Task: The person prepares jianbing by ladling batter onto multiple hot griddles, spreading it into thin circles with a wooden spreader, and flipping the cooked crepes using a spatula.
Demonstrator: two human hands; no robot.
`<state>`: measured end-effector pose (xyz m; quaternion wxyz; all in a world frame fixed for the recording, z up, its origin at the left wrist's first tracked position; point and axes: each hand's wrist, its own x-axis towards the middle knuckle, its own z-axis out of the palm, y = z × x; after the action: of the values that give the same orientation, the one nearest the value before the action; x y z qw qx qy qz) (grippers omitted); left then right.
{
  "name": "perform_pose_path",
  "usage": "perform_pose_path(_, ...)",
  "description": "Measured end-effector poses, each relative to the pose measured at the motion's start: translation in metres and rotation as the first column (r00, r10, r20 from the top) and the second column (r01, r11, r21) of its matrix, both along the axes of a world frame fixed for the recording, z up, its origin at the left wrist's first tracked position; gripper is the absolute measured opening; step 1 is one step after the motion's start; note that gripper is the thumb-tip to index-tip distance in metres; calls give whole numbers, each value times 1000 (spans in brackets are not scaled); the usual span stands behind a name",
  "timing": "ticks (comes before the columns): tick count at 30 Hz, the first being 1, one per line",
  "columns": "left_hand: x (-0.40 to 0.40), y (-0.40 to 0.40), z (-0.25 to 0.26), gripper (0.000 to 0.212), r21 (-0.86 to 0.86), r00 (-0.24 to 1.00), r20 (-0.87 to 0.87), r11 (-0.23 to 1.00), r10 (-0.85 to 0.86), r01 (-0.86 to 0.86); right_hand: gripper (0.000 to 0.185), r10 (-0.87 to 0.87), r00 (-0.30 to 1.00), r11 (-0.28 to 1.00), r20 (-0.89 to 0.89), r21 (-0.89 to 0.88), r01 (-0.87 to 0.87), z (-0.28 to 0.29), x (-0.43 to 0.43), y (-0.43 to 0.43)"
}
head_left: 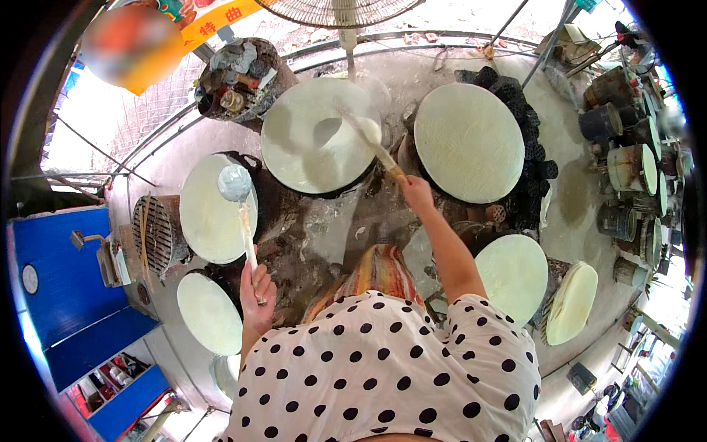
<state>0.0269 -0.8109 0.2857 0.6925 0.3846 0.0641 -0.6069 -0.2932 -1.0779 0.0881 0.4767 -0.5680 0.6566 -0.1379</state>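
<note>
My left hand (258,293) grips the pale handle of a ladle (235,183), whose rounded, batter-smeared bowl is over the left round griddle (207,221). In my right hand (418,193) is a long wooden spreader (364,132), reaching over the upper middle griddle (298,132). A pale layer covers that griddle, with a white mound of batter (369,130) by the spreader and darker patches elsewhere. To the right, another round griddle (468,143) bears an even pale layer. Similar pale rounds lie on the lower left griddle (210,314) and the lower right griddle (512,279).
Honeycomb coal briquettes (530,132) are piled beside the right griddle. A drum of refuse (243,83) stands upper left, near a fan (339,11). A barrel with a grate (157,235) is at left. A stack of pale flat rounds (571,304) sits lower right.
</note>
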Motion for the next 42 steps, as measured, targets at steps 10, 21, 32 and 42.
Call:
perform_pose_path(10, -21, -16, 1, 37, 55, 1000, 8, 998, -13, 12, 45, 49, 999, 998, -5, 42, -49, -38, -11, -30)
perform_pose_path(21, -23, -7, -5, 38, 48, 998, 20, 997, -64, 63, 41, -56, 998, 938, -6, -344, 51, -2, 41, 52)
perform_pose_path(32, -39, -1, -18, 36, 263, 975, -27, 939, -221, 221, 41, 75, 958, 979, 276, -204, -18, -56, 38, 58)
perform_pose_path(42, -38, 1, -31, 18, 383, 938, 88, 881, -335, 278, 36, 151, 970, 980, 193, -161, -121, -27, 38, 26)
